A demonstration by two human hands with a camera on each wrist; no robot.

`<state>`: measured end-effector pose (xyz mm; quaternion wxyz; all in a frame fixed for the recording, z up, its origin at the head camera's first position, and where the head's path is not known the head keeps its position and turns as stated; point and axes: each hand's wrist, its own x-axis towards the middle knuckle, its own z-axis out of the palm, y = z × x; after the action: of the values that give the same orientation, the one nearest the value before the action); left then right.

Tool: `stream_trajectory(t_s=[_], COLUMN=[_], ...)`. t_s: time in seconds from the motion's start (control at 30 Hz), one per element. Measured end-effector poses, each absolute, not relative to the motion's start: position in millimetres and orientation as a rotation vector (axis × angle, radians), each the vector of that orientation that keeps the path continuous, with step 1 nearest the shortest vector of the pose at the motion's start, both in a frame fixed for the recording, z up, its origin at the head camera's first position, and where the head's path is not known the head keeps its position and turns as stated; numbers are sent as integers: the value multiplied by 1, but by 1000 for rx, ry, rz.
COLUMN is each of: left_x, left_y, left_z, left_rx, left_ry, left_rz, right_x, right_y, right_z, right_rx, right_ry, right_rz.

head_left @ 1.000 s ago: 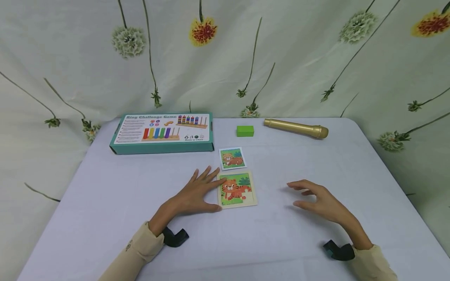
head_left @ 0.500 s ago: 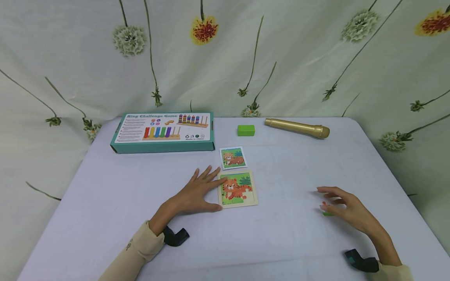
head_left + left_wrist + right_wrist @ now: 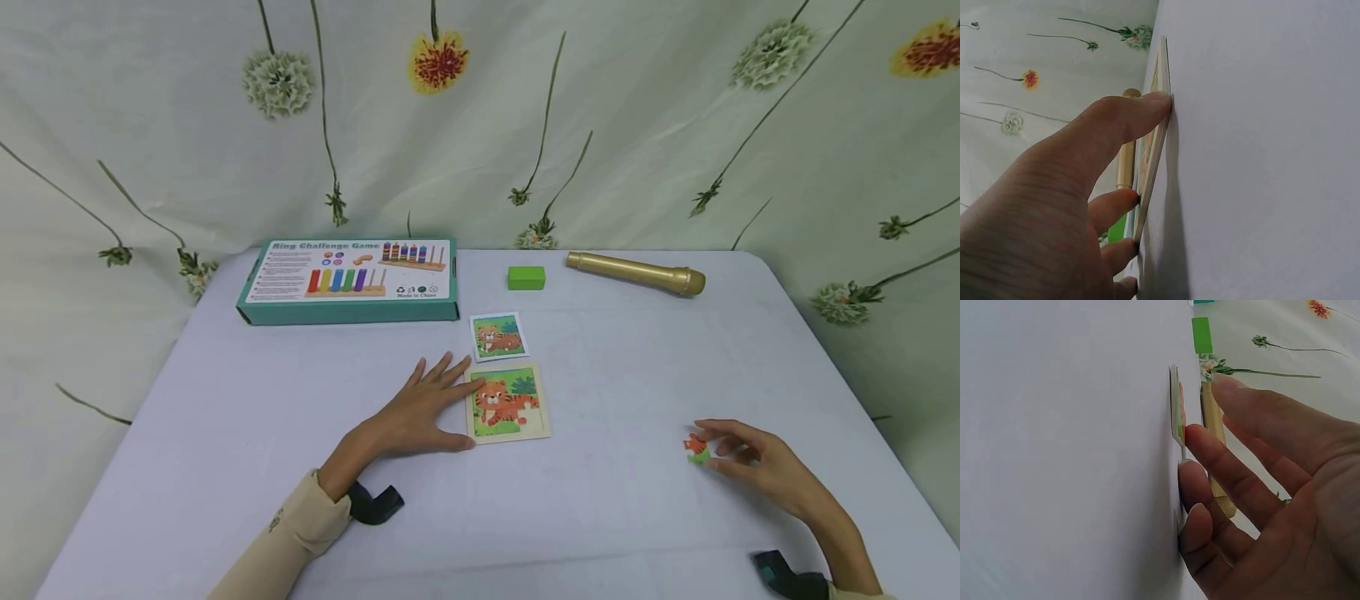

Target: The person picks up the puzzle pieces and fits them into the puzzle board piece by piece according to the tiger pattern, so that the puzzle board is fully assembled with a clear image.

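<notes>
A wooden jigsaw puzzle (image 3: 506, 404) with a tiger picture lies on the table, its lower right part bare wood. My left hand (image 3: 412, 417) is spread at its left side, with the thumb (image 3: 1141, 112) touching the frame's edge and a fingertip over the picture. Further right, a red and green puzzle piece (image 3: 697, 448) lies on the tabletop. My right hand (image 3: 780, 471) is just right of this piece, fingers loosely bent. In the right wrist view a fingertip meets the piece's edge (image 3: 1179, 406), while the thumb (image 3: 1254, 403) stands apart from it.
A tiger picture card (image 3: 499, 337) lies just beyond the puzzle. Along the back are a teal Ring Challenge Game box (image 3: 348, 313), a green block (image 3: 527, 278) and a gold microphone-shaped object (image 3: 636, 274). A flower-print cloth (image 3: 630, 92) hangs behind the table.
My right hand has moved right and toward me, uncovering the puzzle piece that was hidden behind it. The left hand has stayed at the puzzle.
</notes>
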<state>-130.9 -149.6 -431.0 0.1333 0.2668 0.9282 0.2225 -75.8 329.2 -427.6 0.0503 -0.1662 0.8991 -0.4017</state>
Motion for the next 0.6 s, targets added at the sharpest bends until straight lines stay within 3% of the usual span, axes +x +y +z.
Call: stream_trajectory(t_s=[0.6], left_x=[-132], left_y=[-150], left_z=[-434], left_rx=[771], left_ry=[2697], left_rz=[640], right_x=[-75], right_y=[323], right_z=[-433], right_rx=[-527], right_ry=[2918], right_rz=[-1045])
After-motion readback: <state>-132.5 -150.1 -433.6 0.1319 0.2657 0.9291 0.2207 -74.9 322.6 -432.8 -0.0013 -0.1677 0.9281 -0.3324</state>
